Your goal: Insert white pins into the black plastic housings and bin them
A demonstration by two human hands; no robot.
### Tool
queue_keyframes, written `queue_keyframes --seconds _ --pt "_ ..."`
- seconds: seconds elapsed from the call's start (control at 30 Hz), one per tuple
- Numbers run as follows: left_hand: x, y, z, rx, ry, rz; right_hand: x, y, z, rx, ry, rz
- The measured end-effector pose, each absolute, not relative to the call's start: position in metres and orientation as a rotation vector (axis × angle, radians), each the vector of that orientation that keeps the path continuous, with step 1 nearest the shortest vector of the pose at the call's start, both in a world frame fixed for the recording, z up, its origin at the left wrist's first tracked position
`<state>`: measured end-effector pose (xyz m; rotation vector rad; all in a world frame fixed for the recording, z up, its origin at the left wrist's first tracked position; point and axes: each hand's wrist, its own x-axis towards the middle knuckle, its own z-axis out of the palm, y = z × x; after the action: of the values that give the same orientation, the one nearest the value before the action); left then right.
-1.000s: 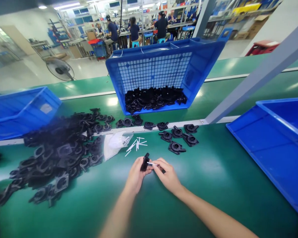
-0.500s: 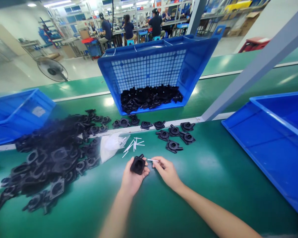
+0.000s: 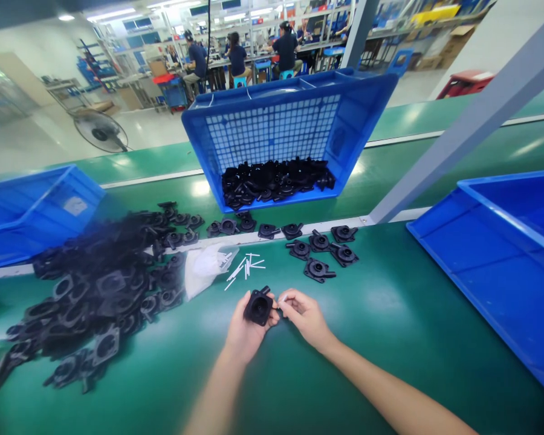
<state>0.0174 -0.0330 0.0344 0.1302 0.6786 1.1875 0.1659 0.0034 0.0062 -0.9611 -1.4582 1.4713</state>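
Observation:
A black square-flanged part with a short spout is held in my left hand, its round opening facing up. My right hand is pinched at the part's right side, with a small bit of a white stick showing at the fingertips. Beyond my hands, several loose white sticks lie on the green table, beside a clear bag holding more. Several similar black parts lie to the upper right of my hands.
A large heap of black parts covers the left side. A tilted blue crate with black parts stands ahead. Other blue crates stand at left and right. A grey post rises at right. People sit at far benches.
My left hand has moved slightly right with the black part, closing the gap to my right hand. Less of the white stick shows now. The view has shifted a little.

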Motion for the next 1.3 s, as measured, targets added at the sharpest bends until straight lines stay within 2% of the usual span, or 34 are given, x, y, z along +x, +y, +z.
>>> queue_keyframes --seconds 0.17,0.27,0.7,1.1,1.3 --pt "0.016 -0.031 0.031 0.209 0.827 1.277 0.167 0.001 0.009 -0.938 -1.449 1.529" --pt "0.018 -0.03 0.03 0.272 0.932 1.304 0.167 -0.002 0.01 -0.954 -1.593 1.442" --pt "0.024 -0.034 0.025 0.407 1.097 1.269 0.165 -0.005 0.012 -0.989 -1.832 1.325" --pt "0.023 -0.034 0.025 0.791 1.251 1.225 0.164 -0.004 0.009 -1.027 -1.927 1.266" --pt "0.024 -0.033 0.023 0.936 1.383 1.209 0.17 -0.001 -0.008 -1.043 -2.043 1.177"
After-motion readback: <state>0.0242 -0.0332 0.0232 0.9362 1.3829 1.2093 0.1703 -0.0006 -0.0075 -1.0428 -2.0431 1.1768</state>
